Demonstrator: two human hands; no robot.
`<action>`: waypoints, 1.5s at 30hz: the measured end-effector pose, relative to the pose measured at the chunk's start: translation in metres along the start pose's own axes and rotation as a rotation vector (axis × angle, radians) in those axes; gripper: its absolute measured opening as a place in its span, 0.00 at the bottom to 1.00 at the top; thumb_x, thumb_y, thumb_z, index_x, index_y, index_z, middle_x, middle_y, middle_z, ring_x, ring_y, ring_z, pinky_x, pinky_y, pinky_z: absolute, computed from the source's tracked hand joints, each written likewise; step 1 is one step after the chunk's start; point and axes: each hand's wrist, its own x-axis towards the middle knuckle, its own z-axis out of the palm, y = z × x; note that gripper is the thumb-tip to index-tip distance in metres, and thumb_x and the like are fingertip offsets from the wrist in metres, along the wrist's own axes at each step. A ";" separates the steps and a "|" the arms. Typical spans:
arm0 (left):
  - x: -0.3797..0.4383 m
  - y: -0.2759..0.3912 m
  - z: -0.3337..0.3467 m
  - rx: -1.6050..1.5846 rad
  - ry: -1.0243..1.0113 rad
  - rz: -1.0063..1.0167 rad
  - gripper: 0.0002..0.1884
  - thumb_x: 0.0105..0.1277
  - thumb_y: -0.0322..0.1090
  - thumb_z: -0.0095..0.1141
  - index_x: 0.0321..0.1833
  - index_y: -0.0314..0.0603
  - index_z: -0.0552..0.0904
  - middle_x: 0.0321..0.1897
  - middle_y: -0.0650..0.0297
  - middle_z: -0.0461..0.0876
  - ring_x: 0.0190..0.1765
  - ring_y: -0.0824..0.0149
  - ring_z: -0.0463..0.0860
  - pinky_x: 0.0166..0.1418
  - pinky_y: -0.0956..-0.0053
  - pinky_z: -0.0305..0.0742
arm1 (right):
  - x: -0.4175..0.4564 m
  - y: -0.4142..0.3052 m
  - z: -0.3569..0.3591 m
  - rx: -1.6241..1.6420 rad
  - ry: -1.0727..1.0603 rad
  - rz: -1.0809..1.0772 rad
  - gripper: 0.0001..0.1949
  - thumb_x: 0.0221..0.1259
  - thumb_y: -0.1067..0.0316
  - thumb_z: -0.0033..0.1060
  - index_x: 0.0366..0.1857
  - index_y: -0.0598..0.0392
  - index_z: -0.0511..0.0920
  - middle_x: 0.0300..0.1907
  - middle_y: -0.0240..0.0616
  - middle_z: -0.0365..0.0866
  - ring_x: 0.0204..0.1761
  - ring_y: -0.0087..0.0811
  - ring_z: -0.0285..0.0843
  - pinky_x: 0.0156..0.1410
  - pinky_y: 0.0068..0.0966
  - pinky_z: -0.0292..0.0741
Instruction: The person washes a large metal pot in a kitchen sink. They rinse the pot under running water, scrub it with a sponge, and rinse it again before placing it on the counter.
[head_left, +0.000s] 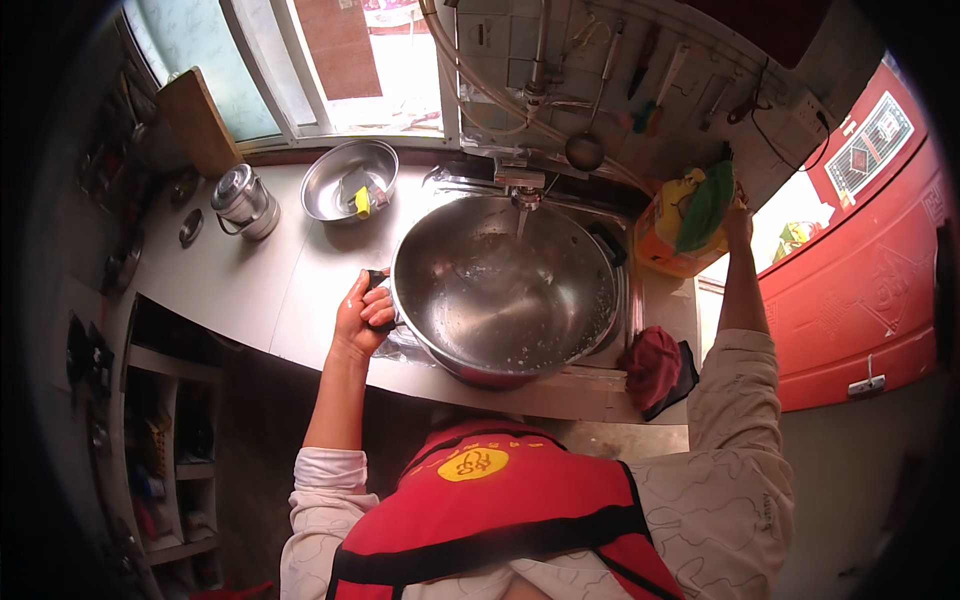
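Observation:
My left hand (364, 315) grips the black side handle of a large stainless steel pot (487, 300), which is tilted over the sink beneath a faucet (527, 193). Water runs from the faucet into the pot, and droplets cling to its inner wall. My right hand (739, 217) reaches to the far right, beside a green cloth or pad (709, 206) on top of a yellow and orange plastic container (670, 251). Its fingers are partly hidden, so whether it holds anything is unclear.
A steel basin (319, 176) with a yellow-handled item stands left of the sink, near a lidded metal canister (251, 206) and a wooden cutting board (196, 124). A dark red cloth (654, 367) lies at the counter's right front. A ladle (584, 151) and other utensils hang on the wall.

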 end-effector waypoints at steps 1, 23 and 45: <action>-0.002 0.000 -0.001 0.020 0.012 0.023 0.17 0.72 0.45 0.35 0.46 0.36 0.67 0.13 0.74 0.57 0.12 0.81 0.56 0.15 0.86 0.54 | -0.009 -0.011 0.007 -0.058 -0.154 0.070 0.17 0.56 0.55 0.50 0.31 0.61 0.79 0.28 0.50 0.81 0.31 0.45 0.81 0.32 0.34 0.76; 0.003 -0.002 -0.003 0.113 0.059 0.078 0.16 0.72 0.45 0.36 0.44 0.38 0.70 0.13 0.76 0.53 0.11 0.82 0.52 0.15 0.86 0.52 | -0.225 -0.346 -0.021 0.450 -1.655 -0.743 0.30 0.59 0.53 0.52 0.63 0.55 0.59 0.62 0.50 0.59 0.64 0.43 0.57 0.66 0.34 0.58; 0.011 -0.023 -0.004 0.006 0.115 0.264 0.15 0.70 0.44 0.40 0.43 0.36 0.70 0.12 0.75 0.54 0.11 0.82 0.51 0.12 0.86 0.50 | -0.177 -0.304 -0.070 -0.541 -1.749 -1.139 0.20 0.57 0.50 0.43 0.36 0.54 0.79 0.33 0.48 0.79 0.41 0.40 0.75 0.52 0.36 0.66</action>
